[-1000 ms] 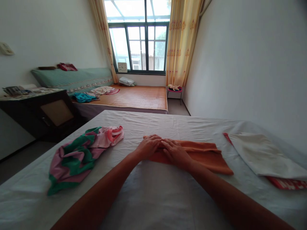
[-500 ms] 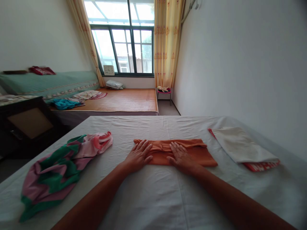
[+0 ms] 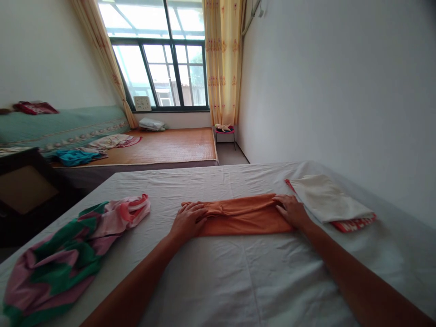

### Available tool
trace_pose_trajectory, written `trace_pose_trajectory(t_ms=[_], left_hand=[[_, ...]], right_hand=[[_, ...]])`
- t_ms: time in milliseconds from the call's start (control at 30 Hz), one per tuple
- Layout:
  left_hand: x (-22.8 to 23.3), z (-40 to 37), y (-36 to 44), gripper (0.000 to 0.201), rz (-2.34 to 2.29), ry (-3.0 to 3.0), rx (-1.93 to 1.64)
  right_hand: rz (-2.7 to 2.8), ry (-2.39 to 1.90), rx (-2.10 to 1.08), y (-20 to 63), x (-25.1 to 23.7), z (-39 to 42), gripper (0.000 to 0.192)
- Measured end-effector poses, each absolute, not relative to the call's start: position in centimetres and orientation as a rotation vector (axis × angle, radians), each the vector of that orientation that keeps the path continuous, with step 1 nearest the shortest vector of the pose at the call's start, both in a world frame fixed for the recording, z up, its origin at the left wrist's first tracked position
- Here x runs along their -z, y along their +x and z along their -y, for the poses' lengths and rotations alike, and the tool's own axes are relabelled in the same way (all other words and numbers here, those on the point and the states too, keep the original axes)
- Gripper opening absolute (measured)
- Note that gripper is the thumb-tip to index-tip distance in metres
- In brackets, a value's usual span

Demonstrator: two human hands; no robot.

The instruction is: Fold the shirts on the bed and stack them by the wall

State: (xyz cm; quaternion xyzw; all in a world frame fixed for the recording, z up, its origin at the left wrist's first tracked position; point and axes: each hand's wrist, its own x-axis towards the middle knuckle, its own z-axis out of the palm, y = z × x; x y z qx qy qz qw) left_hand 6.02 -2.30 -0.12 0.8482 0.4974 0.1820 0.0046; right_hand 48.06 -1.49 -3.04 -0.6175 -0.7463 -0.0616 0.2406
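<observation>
A folded orange cloth (image 3: 243, 217) lies as a long strip across the middle of the white bedsheet (image 3: 231, 281). My left hand (image 3: 186, 220) rests on its left end with the fingers curled over the edge. My right hand (image 3: 293, 211) lies on its right end, fingers gripping the cloth's edge. Both forearms stretch forward from the bottom of the view.
A crumpled pink and green cloth (image 3: 64, 254) lies at the left of the sheet. A folded white cloth on a red one (image 3: 327, 200) sits at the right by the wall. Beyond are a low bed with an orange mat (image 3: 163, 145), a dark cabinet (image 3: 23, 190) and a small stool (image 3: 225, 131).
My hands have slid apart from the middle of the orange cloth to its two ends. The view has turned to the right.
</observation>
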Motion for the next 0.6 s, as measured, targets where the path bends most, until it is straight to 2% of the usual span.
trace_pose_trajectory(t_ms=[167,333,467,600], left_hand=[[-0.1,1.8,5.9,0.026,-1.529,2.694,-0.699],[-0.1,1.8,5.6,0.024,-1.519,2.719,-0.669],[-0.4,2.4,6.5,0.027,-1.466,2.759,-0.714],[-0.2,2.9,7.0,0.034,-1.273,2.815,-0.672]], right_hand=[[1.908,-1.537,0.226,48.8,2.9,1.1,0.027],[2.123,-1.513,0.129,49.9,1.5,2.6,0.037],[2.07,-1.509,0.162,48.0,1.3,3.0,0.045],[2.282,-1.405,-0.016,45.8,2.9,2.9,0.042]])
